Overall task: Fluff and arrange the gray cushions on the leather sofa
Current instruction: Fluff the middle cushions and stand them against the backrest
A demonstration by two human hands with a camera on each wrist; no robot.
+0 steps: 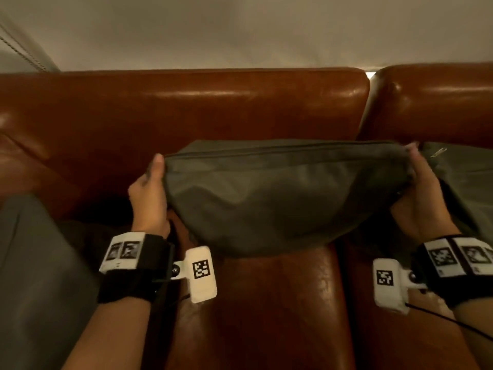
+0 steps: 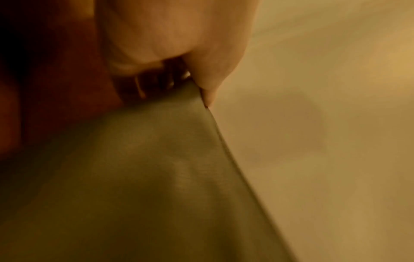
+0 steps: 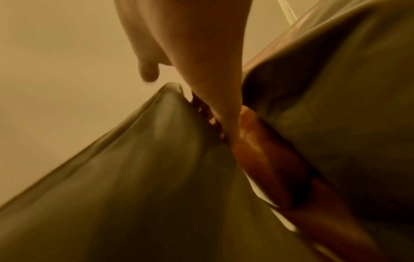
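A gray cushion (image 1: 285,193) with a zip seam along its top edge is held up over the seat of the brown leather sofa (image 1: 186,108). My left hand (image 1: 149,188) grips its left end, thumb on the front face and fingers hidden behind. My right hand (image 1: 424,188) grips its right top corner. In the left wrist view my left hand (image 2: 179,44) pinches the edge of the gray cushion (image 2: 134,177). The right wrist view shows my right hand (image 3: 201,53) at the corner of the gray cushion (image 3: 134,177). The cushion's lower edge sags onto the seat.
A second gray cushion (image 1: 464,177) leans against the backrest just right of my right hand, also visible as the second cushion (image 3: 336,88). Gray fabric (image 1: 34,263) lies on the seat at the left. A pale wall (image 1: 240,30) rises behind the sofa.
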